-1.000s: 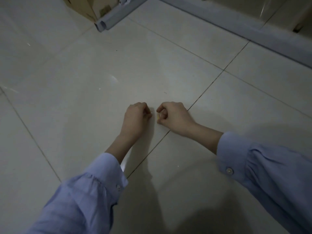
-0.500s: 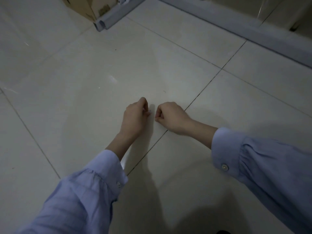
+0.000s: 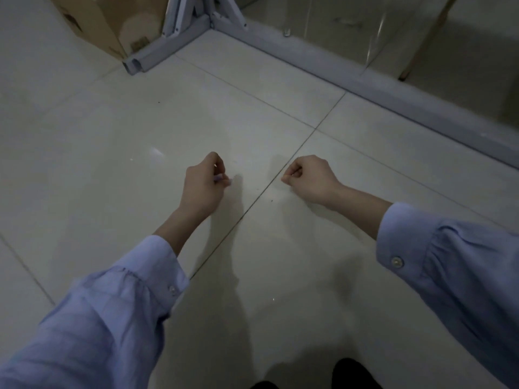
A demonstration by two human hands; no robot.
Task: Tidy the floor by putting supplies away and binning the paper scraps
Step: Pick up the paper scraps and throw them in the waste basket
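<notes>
Both of my hands hover low over the pale tiled floor point(image 3: 112, 153), each curled into a pinch. My left hand point(image 3: 203, 186) holds a small pale purple paper scrap point(image 3: 223, 179) between thumb and fingers. My right hand point(image 3: 311, 178) sits to the right of the diagonal tile joint. Its thumb and forefinger are pressed together, and whatever is inside is hidden. A tiny dark speck point(image 3: 271, 200) lies on the tile between the hands.
A cardboard box point(image 3: 112, 23) stands at the far left behind a grey metal frame foot point(image 3: 168, 49). A grey floor rail point(image 3: 365, 82) runs along the back right, with a wooden leg point(image 3: 421, 37) beyond it. My dark shoes point(image 3: 354, 374) show at the bottom edge.
My hands have drawn apart, and the view has pulled back and tilted up. A yellow bit showed in my right fingers a second ago. A purple scrap now shows in my left.
</notes>
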